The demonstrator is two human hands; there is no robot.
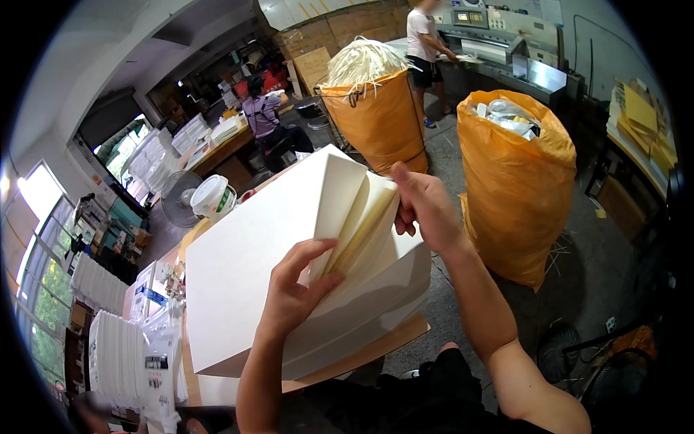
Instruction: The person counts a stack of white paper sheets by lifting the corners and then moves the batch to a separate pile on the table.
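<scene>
A tall pile of large white sheets (246, 275) lies on the work table in front of me. At its right side a thick white wad of paper (342, 181) stands raised, and beside it runs a pale yellowish strip (365, 226). My left hand (298, 278) grips the near end of this strip between thumb and fingers. My right hand (426, 206) is at the far end, fingers curled in and thumb up against the paper edge. Its fingertips are partly hidden, and what they hold apart from the paper edge cannot be made out.
Two orange sacks stand beyond: one (376, 119) heaped with paper strips, one (517, 195) with scraps. A white bucket (213, 197) and a fan (178, 194) are at the left. Paper stacks (116, 347) stand nearer. One person (426, 40) is at a machine, another (264, 116) sits.
</scene>
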